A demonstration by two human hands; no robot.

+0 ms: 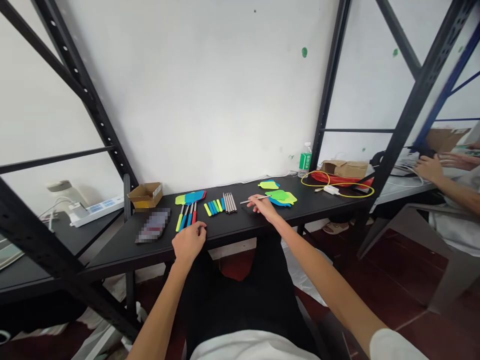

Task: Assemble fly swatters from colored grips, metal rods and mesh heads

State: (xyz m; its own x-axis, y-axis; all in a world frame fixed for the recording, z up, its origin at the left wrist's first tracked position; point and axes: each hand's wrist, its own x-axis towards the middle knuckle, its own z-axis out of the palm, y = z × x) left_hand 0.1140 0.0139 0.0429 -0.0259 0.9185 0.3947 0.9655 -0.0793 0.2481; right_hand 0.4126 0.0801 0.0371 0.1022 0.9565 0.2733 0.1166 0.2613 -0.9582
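Observation:
My right hand (265,207) pinches a thin metal rod (245,202) above the desk, its tip pointing left. Beside that hand, on the right, lies a pile of flat fly swatter heads (288,198) in green, yellow and blue. My left hand (189,242) rests at the desk's front edge, fingers loosely curled, with nothing visible in it. Just beyond it are several fly swatters (190,198) with coloured grips and metal shafts. Between my hands are a row of yellow and blue handle grips (214,206) and several bare metal rods (230,202).
A blurred phone-like object (153,226) and a small open cardboard box (145,195) are on the left. At the back right stands a water bottle (305,160), near a yellow cable (352,194) and another box (345,169). Dark shelf posts (408,115) flank the desk. Another person's hands (431,167) show far right.

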